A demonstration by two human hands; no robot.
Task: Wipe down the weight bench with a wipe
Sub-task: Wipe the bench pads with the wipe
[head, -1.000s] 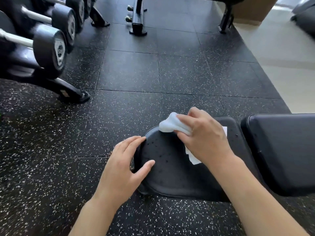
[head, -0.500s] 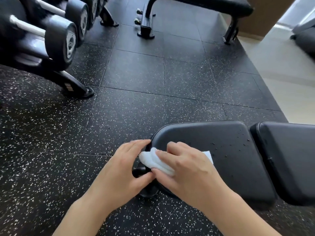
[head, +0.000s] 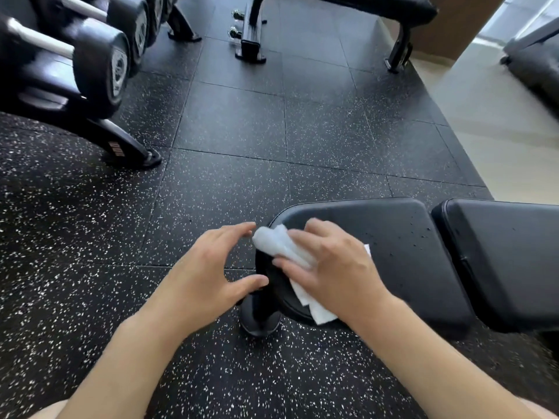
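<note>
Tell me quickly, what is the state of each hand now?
Left hand: open, fingers spread, holding nothing, beside the seat pad.
Right hand: holds the white wipe against the seat pad's end.

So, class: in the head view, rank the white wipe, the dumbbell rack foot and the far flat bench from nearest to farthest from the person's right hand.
1. White wipe: under the right hand, on the seat pad.
2. Dumbbell rack foot: on the floor, to the left.
3. Far flat bench: top of the view.

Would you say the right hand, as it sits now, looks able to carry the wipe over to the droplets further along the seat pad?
Probably yes. The right hand presses the wipe at the seat pad's end, and the droplets lie beside it with only bare pad between.
</note>
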